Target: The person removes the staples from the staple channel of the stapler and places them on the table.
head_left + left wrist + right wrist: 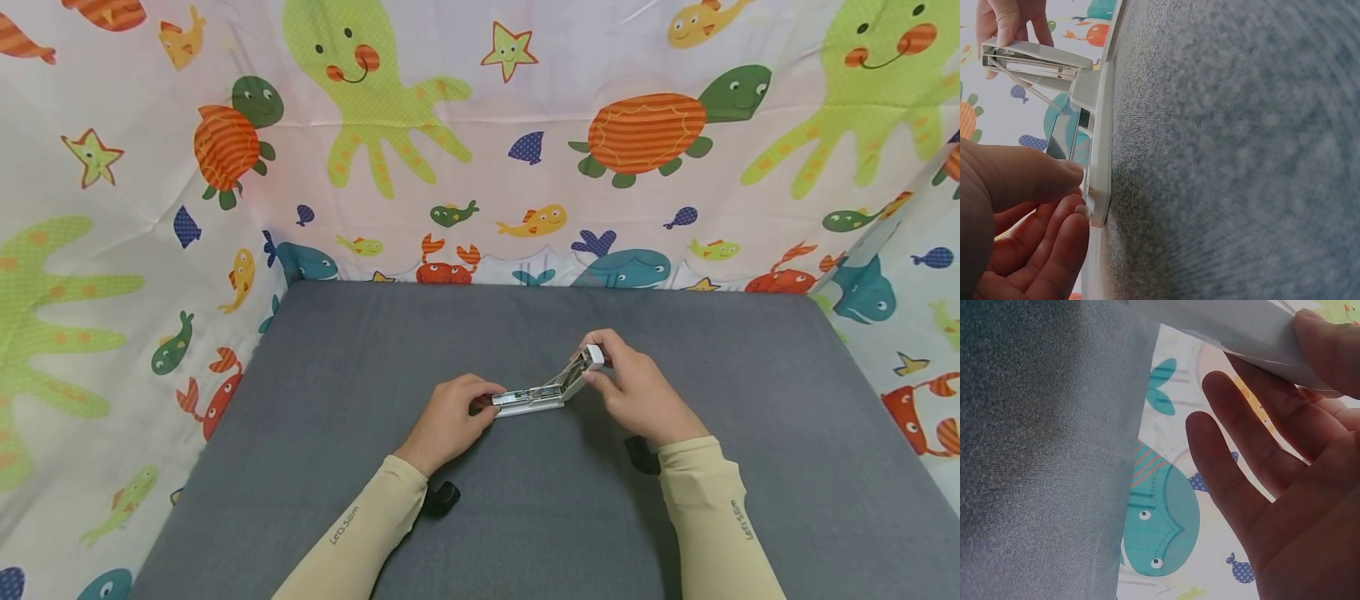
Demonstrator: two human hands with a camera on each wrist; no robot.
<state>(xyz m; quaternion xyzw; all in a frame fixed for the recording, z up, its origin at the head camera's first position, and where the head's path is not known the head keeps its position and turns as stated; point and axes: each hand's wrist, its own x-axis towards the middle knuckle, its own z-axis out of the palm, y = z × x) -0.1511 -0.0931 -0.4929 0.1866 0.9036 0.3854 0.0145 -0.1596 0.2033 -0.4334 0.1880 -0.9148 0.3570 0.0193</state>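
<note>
A white stapler (pixel 531 407) stands on the grey cloth, its top arm swung up to the right and its inside exposed. My left hand (pixel 452 419) pinches the left end of the stapler's base and metal channel between thumb and fingers. In the left wrist view, the thumb of the left hand (pixel 1022 206) lies along the channel's end; exactly what lies between the fingertips is partly hidden. With thumb and index finger, my right hand (pixel 643 393) grips the raised arm near its tip. The right wrist view shows the other fingers of the right hand (pixel 1297 456) extended below the arm.
Grey cloth (pixel 322 467) covers the table. Behind and at both sides hangs a white curtain (pixel 420 75) printed with sea animals. A black strap piece (pixel 442 498) sits at the left wrist, another black piece (pixel 642 455) at the right.
</note>
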